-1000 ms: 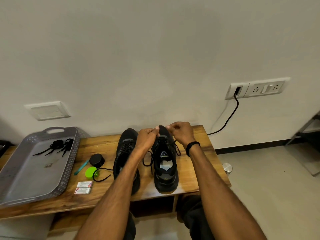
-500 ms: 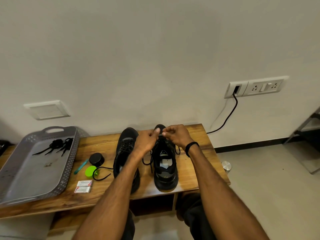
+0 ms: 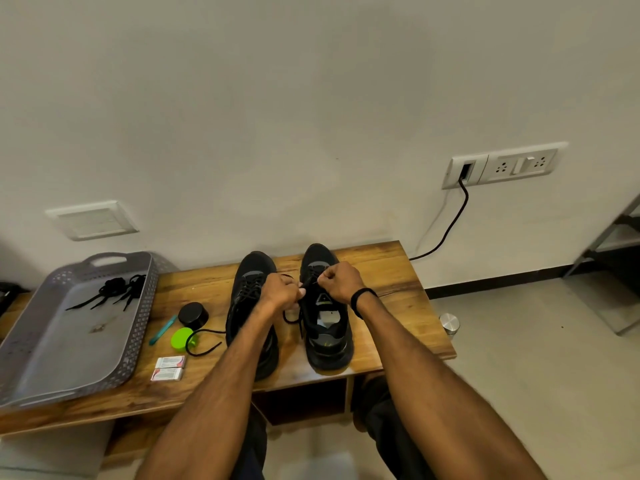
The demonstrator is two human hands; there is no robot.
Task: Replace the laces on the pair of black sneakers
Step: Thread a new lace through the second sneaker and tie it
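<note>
Threading a black lace (image 3: 309, 280) through the right-hand sneaker (image 3: 329, 351), a person worked at a wooden bench (image 3: 388, 271) set against a wall. Both hands were curled over the shoe's eyelets. The left hand (image 3: 280, 289) pinched the lace just beside the tongue, and the right hand (image 3: 341, 283) gripped it in a loose fist, the two nearly touching. The other sneaker (image 3: 250, 282) stood just beside the first, partly hidden by the left forearm and apparently already laced. The lace looked light, thin and limp, best taken near its stiff tip for feeding through an eyelet. The shoe seemed soft-sided but steady enough to stand unheld. A second earlier the hands had been at the toe end; they had since drawn back toward the tongue, leaving the toe in view. Other black laces (image 3: 114, 289) lay in a grey tray (image 3: 147, 306) at the left.
</note>
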